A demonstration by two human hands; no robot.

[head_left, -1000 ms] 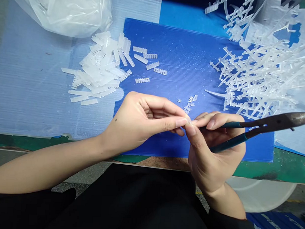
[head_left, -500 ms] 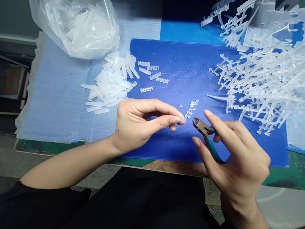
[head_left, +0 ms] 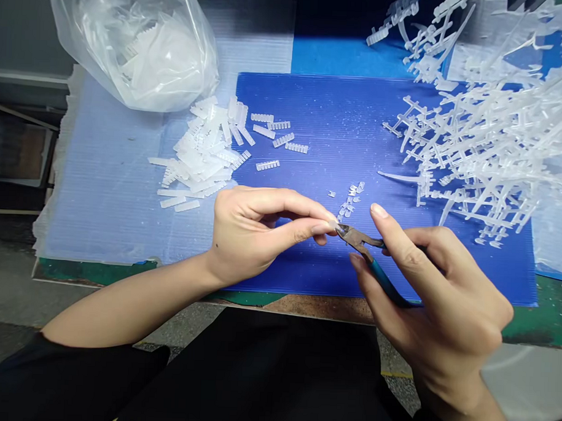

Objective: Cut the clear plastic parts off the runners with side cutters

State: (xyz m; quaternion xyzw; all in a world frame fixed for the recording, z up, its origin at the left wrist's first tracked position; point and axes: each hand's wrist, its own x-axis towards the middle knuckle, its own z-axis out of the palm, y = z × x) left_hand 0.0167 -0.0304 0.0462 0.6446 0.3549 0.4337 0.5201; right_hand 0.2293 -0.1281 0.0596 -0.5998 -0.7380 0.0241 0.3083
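Between the thumb and forefinger of my left hand (head_left: 257,234) is a small clear plastic piece (head_left: 334,224), mostly hidden by the fingertips. My right hand (head_left: 439,290) is wrapped around the blue handles of a pair of side cutters (head_left: 354,237). The cutter tips meet the plastic piece right at my left fingertips. Just beyond them, several tiny clear clipped bits (head_left: 350,197) lie on the blue corrugated sheet (head_left: 306,266).
Left of centre is a pile of flat white comb-like strips (head_left: 204,146), with a few loose strips (head_left: 268,166) beside it. A clear plastic bag (head_left: 152,65) of similar pieces stands behind. Tangled translucent plastic sprues (head_left: 486,144) heap up at the right.
My right hand has brought the side cutters left, so their tips now reach the piece in my left fingers. My left hand has barely moved.
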